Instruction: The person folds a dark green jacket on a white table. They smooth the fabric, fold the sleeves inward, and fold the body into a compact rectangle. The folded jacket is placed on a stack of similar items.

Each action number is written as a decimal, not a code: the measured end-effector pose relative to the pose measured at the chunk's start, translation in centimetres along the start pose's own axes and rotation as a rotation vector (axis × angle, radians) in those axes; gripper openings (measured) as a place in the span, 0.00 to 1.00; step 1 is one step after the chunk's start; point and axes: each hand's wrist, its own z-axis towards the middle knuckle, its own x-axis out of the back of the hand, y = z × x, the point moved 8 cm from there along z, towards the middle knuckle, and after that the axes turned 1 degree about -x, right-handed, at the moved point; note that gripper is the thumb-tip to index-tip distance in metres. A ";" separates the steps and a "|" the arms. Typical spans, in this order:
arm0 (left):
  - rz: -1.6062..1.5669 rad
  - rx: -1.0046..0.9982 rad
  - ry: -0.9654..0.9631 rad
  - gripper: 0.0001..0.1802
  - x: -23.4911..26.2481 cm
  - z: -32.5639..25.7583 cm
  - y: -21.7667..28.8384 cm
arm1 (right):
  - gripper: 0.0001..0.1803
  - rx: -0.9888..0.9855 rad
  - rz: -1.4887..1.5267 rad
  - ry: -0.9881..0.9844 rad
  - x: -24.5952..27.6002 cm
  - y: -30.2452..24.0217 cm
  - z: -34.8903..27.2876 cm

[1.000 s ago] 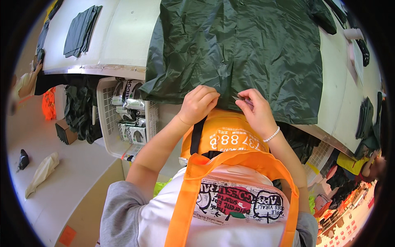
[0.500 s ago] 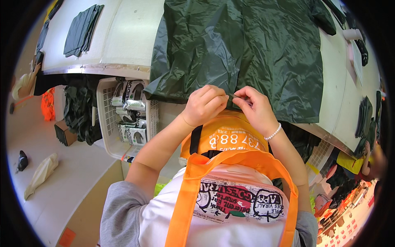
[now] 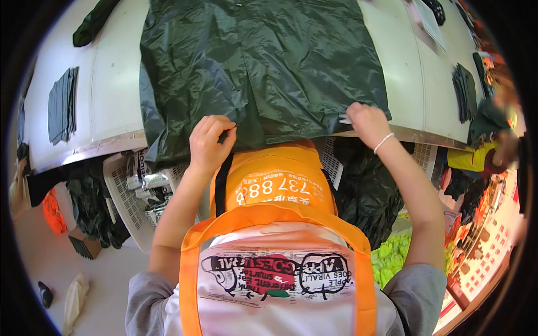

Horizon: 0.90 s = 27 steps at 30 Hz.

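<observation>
A dark green, shiny raincoat (image 3: 302, 67) lies spread over the table, its lower edge hanging at the front. My left hand (image 3: 210, 143) is closed, thumb and fingertips pinching at the coat's edge near its middle. Over by the lower right corner, my right hand (image 3: 369, 124) is curled closed at the hem. A small silvery pointed thing (image 3: 344, 119) sticks out of its fingers; whether it is a pair of snips I cannot make out. One sleeve (image 3: 95, 23) of the coat reaches out to the far left.
Folded dark green garments lie on the table (image 3: 115, 84) at left (image 3: 63, 105) and right (image 3: 464, 92). Below the edge stands a white crate (image 3: 120, 196) of packets. Dark cloth (image 3: 367, 196) and yellow-green cloth (image 3: 392, 249) are at lower right. Another person's yellow garment (image 3: 468, 159) shows at right.
My hands have moved apart: the right went out along the hem to the right corner, the left stayed nearer the middle. The view has shifted, with the coat now further left in it.
</observation>
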 end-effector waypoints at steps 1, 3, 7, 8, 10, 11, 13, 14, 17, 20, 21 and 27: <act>0.021 -0.013 -0.019 0.10 -0.3 0.4 0.0 | 0.08 -0.020 0.117 0.093 1.3 1.1 0.5; 0.071 0.020 -0.117 0.09 -1.6 0.9 -0.2 | 0.08 -0.103 0.487 0.187 3.6 4.7 1.4; 0.121 0.011 -0.223 0.10 -4.1 2.4 0.5 | 0.15 -0.508 1.148 0.190 6.5 13.4 2.3; 0.104 -0.009 -0.231 0.11 -4.9 2.8 1.1 | 0.16 -0.557 1.285 0.214 7.0 14.4 2.1; 0.079 -0.045 -0.243 0.11 -6.2 4.0 2.8 | 0.17 -0.595 1.358 0.238 7.0 15.8 1.8; 0.036 -0.060 -0.251 0.12 -6.9 4.8 3.9 | 0.17 -0.603 1.367 0.250 7.2 16.2 1.4; -0.021 -0.132 -0.091 0.12 -7.0 6.9 5.9 | 0.17 -0.598 1.278 0.296 7.2 16.6 1.4; -0.051 -0.169 -0.011 0.12 -7.1 8.0 7.0 | 0.16 -0.581 1.227 0.209 6.7 16.0 1.3; 0.016 -0.353 0.309 0.10 -5.2 11.4 11.4 | 0.16 -0.163 1.237 -0.090 4.1 7.5 1.6; 0.038 -0.360 0.285 0.08 -8.1 16.1 13.9 | 0.17 0.228 1.245 -0.352 2.2 1.4 -1.6; 0.103 -0.221 0.137 0.12 -11.6 18.2 12.3 | 0.22 0.173 1.421 -0.393 0.6 2.2 -2.3; 0.542 0.171 -0.237 0.38 -27.1 20.5 0.0 | 0.19 -0.425 1.063 0.317 -6.6 28.2 -0.3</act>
